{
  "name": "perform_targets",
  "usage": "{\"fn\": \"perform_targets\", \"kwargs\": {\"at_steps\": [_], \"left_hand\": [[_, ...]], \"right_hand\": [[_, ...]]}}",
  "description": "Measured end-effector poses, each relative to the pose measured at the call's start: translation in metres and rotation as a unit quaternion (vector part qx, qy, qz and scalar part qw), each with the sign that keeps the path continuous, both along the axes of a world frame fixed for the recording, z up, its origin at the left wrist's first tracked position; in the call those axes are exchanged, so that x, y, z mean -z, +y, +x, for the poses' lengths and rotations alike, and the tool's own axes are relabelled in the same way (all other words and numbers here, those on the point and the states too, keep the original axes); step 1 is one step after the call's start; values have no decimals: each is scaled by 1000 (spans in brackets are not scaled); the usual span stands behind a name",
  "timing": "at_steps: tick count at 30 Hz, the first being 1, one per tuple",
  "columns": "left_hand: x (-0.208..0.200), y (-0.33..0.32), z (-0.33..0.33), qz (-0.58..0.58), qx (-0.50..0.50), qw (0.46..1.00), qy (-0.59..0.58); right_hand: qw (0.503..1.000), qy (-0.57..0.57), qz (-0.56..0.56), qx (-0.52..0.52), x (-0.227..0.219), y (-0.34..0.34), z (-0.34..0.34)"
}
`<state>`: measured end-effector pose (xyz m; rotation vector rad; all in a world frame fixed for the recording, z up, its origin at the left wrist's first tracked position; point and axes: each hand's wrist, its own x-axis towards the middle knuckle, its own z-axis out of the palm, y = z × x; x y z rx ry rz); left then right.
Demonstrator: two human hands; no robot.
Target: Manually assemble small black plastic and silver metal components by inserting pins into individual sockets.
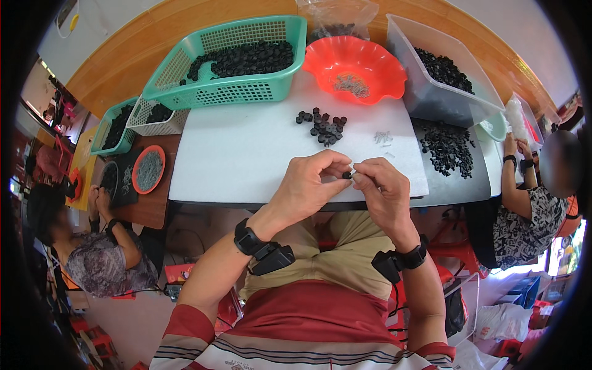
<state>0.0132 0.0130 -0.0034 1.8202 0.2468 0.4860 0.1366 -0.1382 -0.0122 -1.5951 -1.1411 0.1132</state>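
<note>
Wristbands (250, 239): strapped on both forearms at lower centre, clear of the fingers, so they probably do not hinder the grip.
Left hand (308, 185): at the centre of the frame, thumb and finger clamped on a black part (346, 176); likely it steadies the part, leaving one side exposed.
Right hand (387, 188): just right of it, fingertips pinched, apparently on a pale pin (354, 166); the bit is too small to be sure. The two hands meet at the part, which suggests fine work needing both.
White sheet (240, 154): spread under the hands, mid-frame; its pale surface probably makes dark bits easy to spot.
Loose parts (327, 129): a black cluster just above the hands, presumably for short reaches.
Clear pins (383, 137): a small heap right of that cluster, apart from it, perhaps so the kinds stay unmixed.
Dark heap (447, 151): more black pieces at right, beyond the sheet's edge.
Red bowl (324, 55): upper centre, pins in its bottom; the walls likely stop scatter.
Green basket (298, 52): upper left, black parts inside.
Clear bin (425, 98): upper right, also holding black pieces; bulk stock seemingly sits back to free the sheet.
</note>
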Motion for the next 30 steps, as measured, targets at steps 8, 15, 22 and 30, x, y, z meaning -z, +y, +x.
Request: {"fn": "perform_targets", "kwargs": {"at_steps": [8,15,22,30], "left_hand": [[-1,0,0,0,6,1000,0],[-3,0,1,-3,7,1000,15],[3,8,1,-112,32,993,15],[-6,12,0,-187,76,979,17]], "right_hand": [[999,-49,-7,-1,-6,2,-1],[996,-84,-10,-33,-5,-1,3],[991,-97,-54,-72,-18,-5,4],[992,-110,-34,-42,-14,-5,-1]]}}
